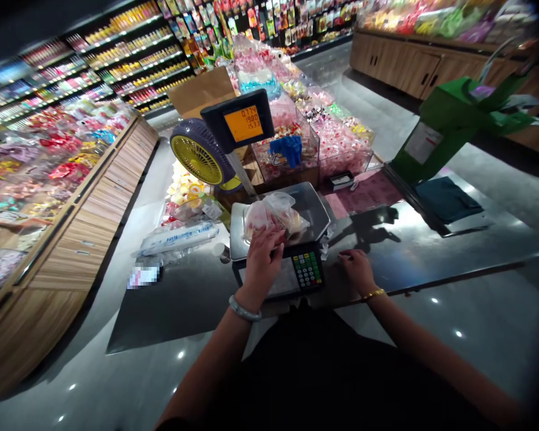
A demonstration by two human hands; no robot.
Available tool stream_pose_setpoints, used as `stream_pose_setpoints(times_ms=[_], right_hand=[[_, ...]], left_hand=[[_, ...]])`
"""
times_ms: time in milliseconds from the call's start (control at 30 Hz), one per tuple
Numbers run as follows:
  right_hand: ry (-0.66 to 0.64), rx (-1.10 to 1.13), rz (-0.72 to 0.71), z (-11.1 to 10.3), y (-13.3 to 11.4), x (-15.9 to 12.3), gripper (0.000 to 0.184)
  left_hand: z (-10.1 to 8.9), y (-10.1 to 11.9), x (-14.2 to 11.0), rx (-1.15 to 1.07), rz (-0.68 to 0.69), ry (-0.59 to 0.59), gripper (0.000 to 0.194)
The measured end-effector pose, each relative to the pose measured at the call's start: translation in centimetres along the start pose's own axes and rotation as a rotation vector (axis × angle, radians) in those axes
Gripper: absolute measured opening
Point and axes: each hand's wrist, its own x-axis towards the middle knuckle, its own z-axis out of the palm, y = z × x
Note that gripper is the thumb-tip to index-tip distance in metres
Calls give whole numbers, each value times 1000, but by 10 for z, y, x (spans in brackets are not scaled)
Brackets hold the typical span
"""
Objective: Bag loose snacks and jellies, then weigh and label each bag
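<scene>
A translucent plastic bag [287, 209] sits on the metal pan of a scale [317, 200] at the front edge of a desk [413, 245]. The left hand [261, 257] lays its fingers on the bag's near side; whether they grip it cannot be told. The right hand [357, 269], loosely released, is by the front edge, right of the scale. An orange-lit display [244, 123] stands behind.
</scene>
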Motion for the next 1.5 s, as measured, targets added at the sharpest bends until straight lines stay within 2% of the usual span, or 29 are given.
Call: stream_pose_setpoints(times_ms=[267, 633, 833, 1033, 1133, 1300, 1433, 1500], right_hand=[[-113, -140, -92, 9, -7, 14, 28], [-166, -244, -133, 19, -14, 18, 17], [-186, -220, -146, 19, -14, 15, 12], [-183, -93, -167, 17, -10, 11, 7], [-166, -17, -139, 7, -5, 4, 2], [-99, 107, -21, -29, -2, -3, 20], [-37, 452, 125, -58, -25, 8, 33], [-34, 628, 124, -66, -47, 17, 36]], left_hand=[[11, 7, 6, -5, -3, -9, 30], [15, 14, 9, -14, -26, -6, 30], [17, 14, 8, -25, -27, -5, 29], [21, 13, 6, -25, -28, -14, 29], [19, 13, 7, -31, -28, -20, 29], [11, 12, 9, -46, -16, 17, 26], [3, 9, 15, -18, -17, 53, 25], [-1, 6, 22, 6, -19, 67, 25]])
